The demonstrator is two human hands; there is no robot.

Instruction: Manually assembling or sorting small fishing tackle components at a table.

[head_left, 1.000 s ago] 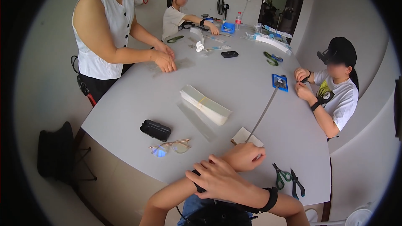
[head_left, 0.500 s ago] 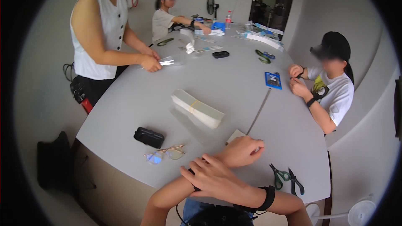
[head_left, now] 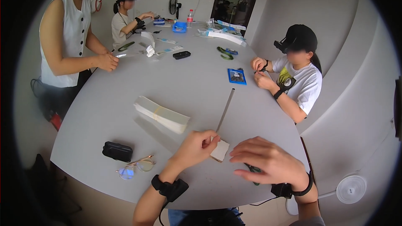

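Note:
My left hand [head_left: 197, 148] is closed, its fingers curled at the near end of a thin grey metal strip [head_left: 226, 108]. Whether it grips the strip cannot be told. A small off-white card [head_left: 220, 150] lies by these fingers, partly covered by them. To the right, my right hand [head_left: 268, 159] hovers over the table, its fingers apart and holding nothing. Beneath it shows part of a green-handled tool [head_left: 252, 169], the rest hidden. Both wrists wear black straps. A bundle of clear plastic sleeves [head_left: 163, 115] with a yellowish band lies beyond my left hand.
At left are a black case [head_left: 117, 151] and eyeglasses [head_left: 136, 167]. Farther off lie a blue packet [head_left: 237, 76], a small black case [head_left: 181, 55] and a blue tray [head_left: 179, 27]. One co-worker stands at left; two others are at the far and right sides.
My right hand has let go of my left wrist and moved right, over the green-handled tool. My left forearm has swung upright. The view has turned right.

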